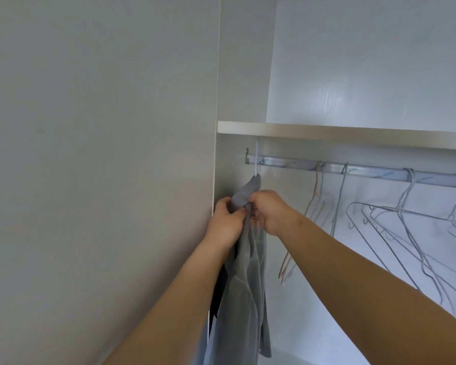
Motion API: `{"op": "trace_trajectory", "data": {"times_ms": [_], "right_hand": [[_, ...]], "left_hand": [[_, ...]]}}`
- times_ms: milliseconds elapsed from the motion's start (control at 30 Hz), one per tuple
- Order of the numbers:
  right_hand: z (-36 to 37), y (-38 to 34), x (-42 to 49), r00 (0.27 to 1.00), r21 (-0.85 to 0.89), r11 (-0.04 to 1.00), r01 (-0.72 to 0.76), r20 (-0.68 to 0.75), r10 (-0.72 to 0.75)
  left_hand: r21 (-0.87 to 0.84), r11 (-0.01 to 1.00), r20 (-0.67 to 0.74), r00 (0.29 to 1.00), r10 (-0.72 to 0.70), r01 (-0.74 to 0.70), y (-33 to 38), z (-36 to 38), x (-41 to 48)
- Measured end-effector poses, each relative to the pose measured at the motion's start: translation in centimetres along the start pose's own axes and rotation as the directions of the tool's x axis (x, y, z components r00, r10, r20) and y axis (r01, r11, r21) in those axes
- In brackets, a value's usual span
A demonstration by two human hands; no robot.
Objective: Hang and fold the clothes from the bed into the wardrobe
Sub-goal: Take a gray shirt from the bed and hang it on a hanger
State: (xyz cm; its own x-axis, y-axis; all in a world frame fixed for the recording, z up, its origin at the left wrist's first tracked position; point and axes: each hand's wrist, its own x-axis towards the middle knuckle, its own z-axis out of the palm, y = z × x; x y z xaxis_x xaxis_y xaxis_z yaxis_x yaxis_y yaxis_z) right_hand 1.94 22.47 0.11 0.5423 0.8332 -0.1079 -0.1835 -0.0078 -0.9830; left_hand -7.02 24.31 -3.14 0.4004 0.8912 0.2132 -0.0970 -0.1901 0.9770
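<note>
A grey garment (pixel 244 280) hangs from a white hanger (pixel 256 160) hooked over the wardrobe rail (pixel 282 163) at its far left end. My left hand (pixel 227 219) grips the garment's left shoulder just under the hook. My right hand (pixel 271 209) pinches the cloth and hanger on the other side. A dark garment (pixel 219 293) shows behind the grey one, mostly hidden by my left forearm.
Several bare wire hangers (pixel 403 214) hang along the rail to the right. A shelf (pixel 340 134) runs just above the rail. The wardrobe's side panel (pixel 103 154) stands close on the left.
</note>
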Motion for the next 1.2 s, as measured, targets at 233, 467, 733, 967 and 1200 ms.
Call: {"op": "trace_trajectory", "data": {"times_ms": [233, 467, 733, 967, 1200], "right_hand": [[-1.9, -1.2, 6.0, 1.0, 0.004, 1.0, -0.023, 0.019, 0.023], [-2.6, -1.4, 10.8, 0.996, -0.085, 0.993, -0.085, -0.018, 0.084], [-2.4, 1.7, 12.1, 0.987, -0.167, 0.972, -0.164, -0.023, 0.162], [-2.7, 1.8, 9.7, 0.983, -0.133, 0.975, -0.178, 0.021, 0.182], [-4.0, 3.0, 3.9, 0.995, -0.039, 0.998, -0.058, -0.078, 0.055]], "left_hand": [[-0.009, 1.0, -0.032, 0.999, -0.015, 0.015, -0.1, 2.2, 5.3], [-0.005, 0.999, -0.097, 0.994, -0.053, 0.053, -1.5, 3.5, 8.6], [-0.01, 0.995, -0.165, 0.981, -0.097, 0.096, -2.6, 3.3, 8.9], [0.011, 0.994, -0.211, 0.971, -0.108, 0.113, -3.0, 3.0, 7.1], [0.079, 0.997, -0.159, 0.987, 0.025, -0.013, -2.8, 3.0, 2.3]]}}
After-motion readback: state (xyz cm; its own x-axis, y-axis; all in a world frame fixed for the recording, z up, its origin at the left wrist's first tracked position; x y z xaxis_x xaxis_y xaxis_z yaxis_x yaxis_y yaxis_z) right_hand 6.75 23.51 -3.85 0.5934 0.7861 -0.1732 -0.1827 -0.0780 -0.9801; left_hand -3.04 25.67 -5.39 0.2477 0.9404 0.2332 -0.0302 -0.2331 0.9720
